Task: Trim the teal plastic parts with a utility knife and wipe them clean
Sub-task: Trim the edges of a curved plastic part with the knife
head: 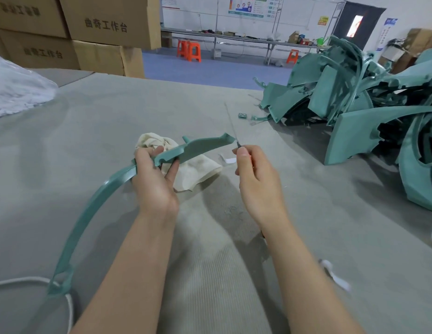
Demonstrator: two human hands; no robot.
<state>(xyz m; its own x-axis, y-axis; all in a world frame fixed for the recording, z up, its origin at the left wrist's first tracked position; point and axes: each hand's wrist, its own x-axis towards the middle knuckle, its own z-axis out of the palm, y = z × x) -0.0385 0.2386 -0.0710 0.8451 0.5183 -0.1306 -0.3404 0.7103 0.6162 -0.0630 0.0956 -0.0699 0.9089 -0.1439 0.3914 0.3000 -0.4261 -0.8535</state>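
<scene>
Head view shows a long, bent teal part [200, 148] held up over the middle of the grey table [210, 237]. The left hand [154, 179] grips it, with fingers and thumb curled round it close to its wide end. The wide end sticks out to the right of the hand. The thin, curved rest of the part runs from the hand down toward the near left corner of the table.

The right hand [256, 174] pinches a thin knife [238, 143] between thumb and fingers. The knife tip is just beside the right end of the part; I cannot tell if they touch.

A cream cloth [200, 169] lies crumpled on the table under the part, behind the left hand. A white cord [29, 280] loops by the near left edge. A big pile of teal parts [354, 97] sits along the right edge. Brown boxes [101, 25] stand past the far left corner.
</scene>
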